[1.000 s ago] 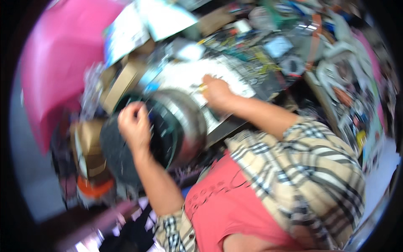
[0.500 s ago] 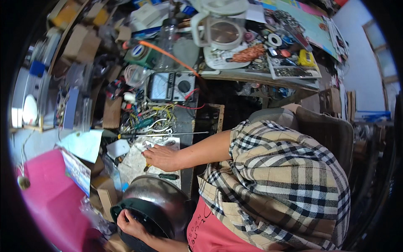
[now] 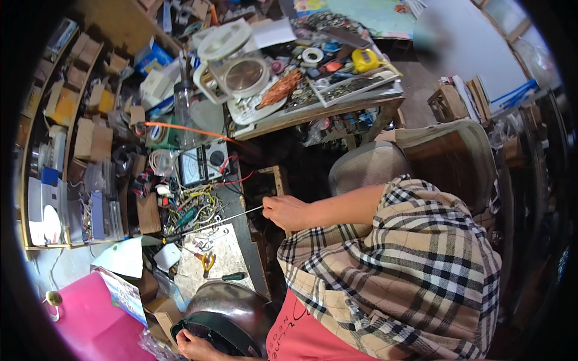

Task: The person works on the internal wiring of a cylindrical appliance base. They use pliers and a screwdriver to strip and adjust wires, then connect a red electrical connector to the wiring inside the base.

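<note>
The right hand (image 3: 286, 212) pinches a long screwdriver (image 3: 205, 226) by its tip; the left hand (image 3: 192, 346) grips a pot (image 3: 227, 296) by its black rim (image 3: 224, 319).

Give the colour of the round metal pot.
The pot is silvery grey, seen best in the head view.

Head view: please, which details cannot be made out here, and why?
In the head view:
Rod: one end hidden by the right hand.
Black ring: partly covered by the left hand.
Wire heap: pieces too small to tell apart.
Dark patch, upper right: blurred.
</note>
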Available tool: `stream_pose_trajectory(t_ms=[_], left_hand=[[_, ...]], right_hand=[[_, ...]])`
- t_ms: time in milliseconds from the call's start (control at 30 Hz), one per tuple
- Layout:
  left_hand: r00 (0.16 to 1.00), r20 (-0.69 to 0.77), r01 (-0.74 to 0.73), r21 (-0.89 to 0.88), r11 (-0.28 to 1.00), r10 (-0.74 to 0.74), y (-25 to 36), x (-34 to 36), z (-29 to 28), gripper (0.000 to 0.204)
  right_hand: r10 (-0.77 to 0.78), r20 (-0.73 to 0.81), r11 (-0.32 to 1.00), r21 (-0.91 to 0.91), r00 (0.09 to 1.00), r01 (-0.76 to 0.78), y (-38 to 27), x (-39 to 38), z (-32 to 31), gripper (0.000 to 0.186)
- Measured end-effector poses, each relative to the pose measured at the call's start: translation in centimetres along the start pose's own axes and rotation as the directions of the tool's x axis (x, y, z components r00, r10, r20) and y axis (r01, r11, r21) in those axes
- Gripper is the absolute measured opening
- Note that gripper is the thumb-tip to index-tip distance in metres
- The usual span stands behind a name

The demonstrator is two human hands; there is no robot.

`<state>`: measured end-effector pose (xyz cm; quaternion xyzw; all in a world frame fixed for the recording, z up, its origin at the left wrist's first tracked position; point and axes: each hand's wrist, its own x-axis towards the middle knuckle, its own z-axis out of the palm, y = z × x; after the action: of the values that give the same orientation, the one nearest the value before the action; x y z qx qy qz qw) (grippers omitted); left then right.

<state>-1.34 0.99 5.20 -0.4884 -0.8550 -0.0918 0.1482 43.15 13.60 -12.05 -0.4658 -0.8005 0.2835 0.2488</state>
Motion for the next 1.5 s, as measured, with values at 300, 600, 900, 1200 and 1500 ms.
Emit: stream_pose_trajectory(t_ms=[300,600,900,1200,1500], left_hand=[[1.000,-0.023,-0.004,0.162,0.987,0.008,3.2,-0.4,-1.0,0.017],[0.987,-0.018,0.163,0.182,0.970,-0.162,2.7,-0.5,1.5,0.024],[0.995,-0.053,0.099,0.300,0.949,-0.087,4.9,-1.7,1.4,0.024],[0.989,-0.138,0.002,0.354,0.935,0.051,7.6,-2.4,0.0,0.029],[0.729,-0.518,-0.193,0.472,0.860,0.447,8.6,-6.8,-6.9,0.037]], right_hand=[[0.102,0.349,0.990,0.057,0.931,-0.129,-4.1,-10.6,3.4,0.019],[0.569,0.290,0.820,-0.133,0.770,-0.556,1.3,-26.0,4.0,0.029],[0.981,0.195,0.030,-0.080,0.014,-0.996,11.9,-52.6,13.3,0.028],[0.920,0.112,-0.377,-0.003,-0.375,-0.926,11.2,-67.1,3.1,0.022],[0.994,-0.105,0.096,0.676,0.034,-0.730,18.2,-77.5,-10.4,0.028]])
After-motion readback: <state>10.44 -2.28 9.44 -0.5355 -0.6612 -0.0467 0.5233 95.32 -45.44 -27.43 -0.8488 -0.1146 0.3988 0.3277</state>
